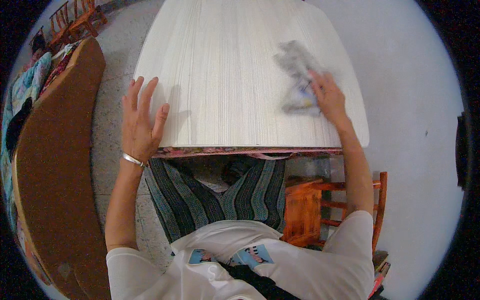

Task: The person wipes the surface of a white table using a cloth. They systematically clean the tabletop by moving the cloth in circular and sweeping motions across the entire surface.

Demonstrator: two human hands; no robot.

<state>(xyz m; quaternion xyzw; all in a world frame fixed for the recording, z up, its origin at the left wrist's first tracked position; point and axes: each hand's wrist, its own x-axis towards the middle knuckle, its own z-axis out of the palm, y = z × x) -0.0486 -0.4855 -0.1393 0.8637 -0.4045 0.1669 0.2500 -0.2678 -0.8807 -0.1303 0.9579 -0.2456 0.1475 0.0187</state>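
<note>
My right hand (329,97) is over the right part of a pale, finely striped tabletop (220,75), with its fingers closed on a crumpled grey cloth (300,62). The cloth is smeared by motion and shows blue and yellowish patches near its lower end. At the table's left edge, my left hand (141,117) has its fingers spread and holds nothing. It casts a shadow on the striped top, and a silver bangle (133,160) circles that wrist.
A pink flowered cloth border (240,150) runs under the table's near edge. By my right forearm stands a wooden chair (305,207). On the left is a brown sofa-like piece (55,165) with bedding (30,80) behind it. A white wall (415,150) rises at the right.
</note>
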